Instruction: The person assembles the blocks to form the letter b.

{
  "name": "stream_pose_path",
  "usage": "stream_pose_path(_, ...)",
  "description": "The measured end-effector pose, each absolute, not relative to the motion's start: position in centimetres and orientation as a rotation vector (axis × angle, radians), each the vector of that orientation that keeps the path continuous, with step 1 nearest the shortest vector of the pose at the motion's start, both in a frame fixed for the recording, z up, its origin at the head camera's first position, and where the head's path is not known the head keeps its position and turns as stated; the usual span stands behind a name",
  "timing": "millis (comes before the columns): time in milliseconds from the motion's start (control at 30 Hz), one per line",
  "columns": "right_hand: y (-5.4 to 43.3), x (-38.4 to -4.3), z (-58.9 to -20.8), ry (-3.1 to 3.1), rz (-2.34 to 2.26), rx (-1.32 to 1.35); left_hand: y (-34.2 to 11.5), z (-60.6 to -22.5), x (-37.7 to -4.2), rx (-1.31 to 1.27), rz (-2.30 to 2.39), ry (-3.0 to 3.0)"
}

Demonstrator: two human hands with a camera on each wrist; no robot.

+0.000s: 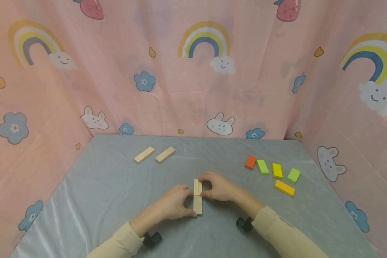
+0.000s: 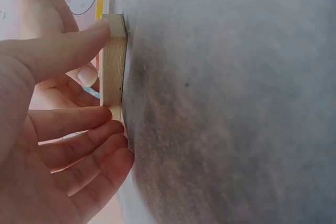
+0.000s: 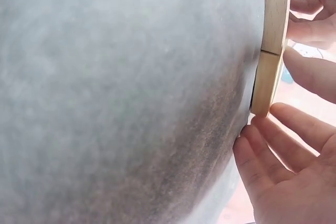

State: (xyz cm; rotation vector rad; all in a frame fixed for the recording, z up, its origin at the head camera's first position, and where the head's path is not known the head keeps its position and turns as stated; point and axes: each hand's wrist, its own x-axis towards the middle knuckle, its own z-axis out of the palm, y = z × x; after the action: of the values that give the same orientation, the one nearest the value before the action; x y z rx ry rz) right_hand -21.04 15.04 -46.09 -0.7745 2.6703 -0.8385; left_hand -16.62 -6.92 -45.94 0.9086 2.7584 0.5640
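A grey cloth (image 1: pixel 100 200) is laid flat and is bordered at the back, left and right by pink curtains (image 1: pixel 188 96). The curtains are creased in places and are printed with rainbows (image 1: pixel 204 32), clouds (image 1: pixel 223 65), rabbit heads (image 1: pixel 220 126), blue flowers (image 1: pixel 144 81), strawberries (image 1: pixel 288 10) and small hearts (image 1: pixel 152 52). Pale light is reflected in streaks at the cloth's left.

Wooden blocks, two, pale and unpainted.
Far block (image 1: pixel 197 187) and near block (image 1: pixel 197 205): oblong, straight-edged, lying lengthwise on grey cloth (image 1: pixel 100 200), set end to end in one line, their short ends meeting at a thin seam.
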Motion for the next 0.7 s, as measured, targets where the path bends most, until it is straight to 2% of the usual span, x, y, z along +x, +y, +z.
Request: stream_pose_path(700,14.6,-19.6,-45.4,2.689,-0.760,-0.827,-7.1,-46.1,-16.7,0.911,0.526,2.771)
